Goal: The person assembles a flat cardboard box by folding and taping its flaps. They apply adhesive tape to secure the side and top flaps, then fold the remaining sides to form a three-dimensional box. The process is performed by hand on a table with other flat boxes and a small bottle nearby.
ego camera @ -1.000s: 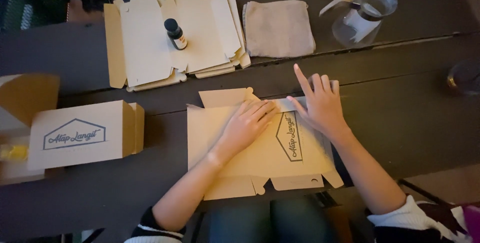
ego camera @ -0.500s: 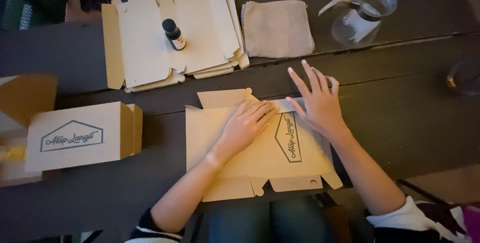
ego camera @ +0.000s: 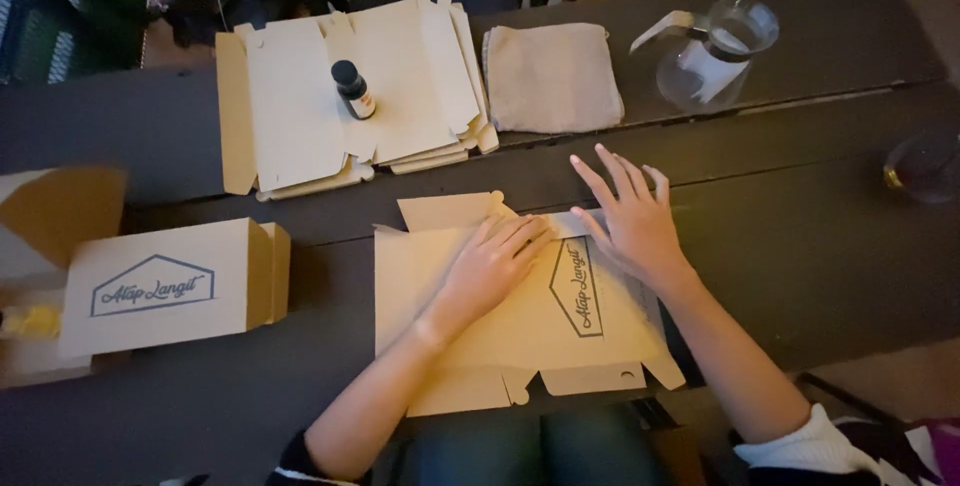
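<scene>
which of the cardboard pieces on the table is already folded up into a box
The folded box at the table's left edge, with a house-shaped outline printed on it. The sheet under both hands and the stack at the back, with a small dark bottle on it, lie flat.

Both hands down flat, palms under, arms in from below

My left hand (ego camera: 495,264) lies open, fingers together and angled up to the right, forearm bare and running back to the lower left. My right hand (ego camera: 632,218) sits just beside it, fingers spread and pointing up-left, wrist bent, forearm bare to a pale sleeve cuff at the lower right
</scene>
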